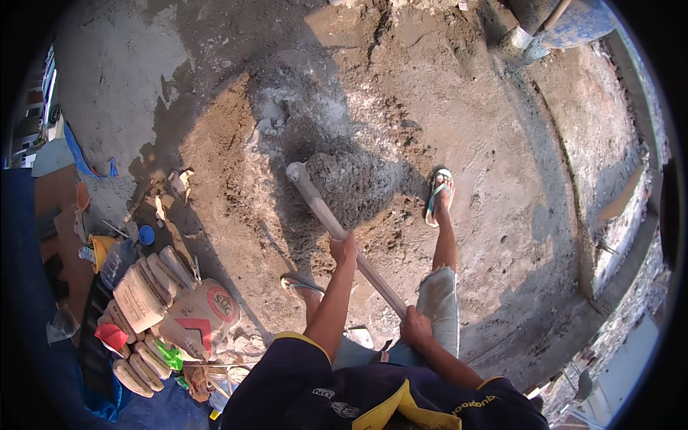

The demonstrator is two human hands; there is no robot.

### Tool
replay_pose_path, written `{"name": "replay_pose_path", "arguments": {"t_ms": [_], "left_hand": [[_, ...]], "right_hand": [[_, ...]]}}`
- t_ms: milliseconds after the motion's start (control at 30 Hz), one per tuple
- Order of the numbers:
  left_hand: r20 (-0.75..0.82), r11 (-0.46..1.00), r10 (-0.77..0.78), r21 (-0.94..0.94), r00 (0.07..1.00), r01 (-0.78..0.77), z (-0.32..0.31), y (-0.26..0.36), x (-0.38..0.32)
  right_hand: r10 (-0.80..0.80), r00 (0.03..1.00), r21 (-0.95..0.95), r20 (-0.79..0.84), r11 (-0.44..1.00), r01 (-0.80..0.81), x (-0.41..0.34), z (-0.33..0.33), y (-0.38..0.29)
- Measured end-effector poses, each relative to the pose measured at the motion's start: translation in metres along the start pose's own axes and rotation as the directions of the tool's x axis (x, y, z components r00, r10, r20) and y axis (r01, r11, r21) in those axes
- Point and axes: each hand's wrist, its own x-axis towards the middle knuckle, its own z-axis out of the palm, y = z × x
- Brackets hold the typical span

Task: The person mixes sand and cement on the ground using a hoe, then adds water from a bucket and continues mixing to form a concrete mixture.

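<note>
My left hand (pixel 344 250) grips the middle of a long wooden handle (pixel 328 215), and my right hand (pixel 415 325) holds it near its end by my thigh. The far end is caked with grey material and reaches into a pile of mixed sand and grey powder (pixel 360 180). Whatever blade the tool has is hidden from view. Light grey powder (pixel 274 110) covers the far part of the heap, partly in shadow. My feet, in flip-flops (pixel 439 199), stand apart on either side of the handle.
Several paper cement bags (pixel 201 317) are stacked at the left, beside a clear plastic jug (pixel 118 263), a yellow bucket (pixel 101 251) and a small blue container (pixel 146 235). A shovel (pixel 529 49) leans near a blue drum (pixel 583 24) at upper right. A low concrete edge (pixel 586 242) runs down the right.
</note>
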Motion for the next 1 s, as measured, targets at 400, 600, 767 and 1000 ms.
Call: {"name": "replay_pose_path", "arguments": {"t_ms": [400, 600, 767, 1000], "left_hand": [[-0.389, 0.661, 0.624, -0.200, 0.678, -0.723, -0.104, 0.254, 0.054], [-0.097, 0.849, 0.118, 0.525, 0.988, -0.050, -0.038, 0.074, 0.169], [-0.123, 0.906, 0.226, 0.390, 0.966, -0.163, -0.053, -0.010, 0.117], [-0.184, 0.937, 0.319, -0.086, 0.930, -0.339, -0.137, 0.045, -0.054]], "right_hand": [[-0.584, 0.766, 0.083, -0.268, 0.779, 0.622, 0.201, -0.071, -0.171], [-0.140, 0.990, 0.354, 0.013, 0.927, 0.126, 0.126, 0.043, -0.130], [-0.138, 0.990, 0.346, 0.026, 0.931, 0.121, 0.054, 0.076, -0.078], [-0.286, 0.957, 0.225, 0.045, 0.936, 0.269, 0.000, 0.045, -0.065]]}}
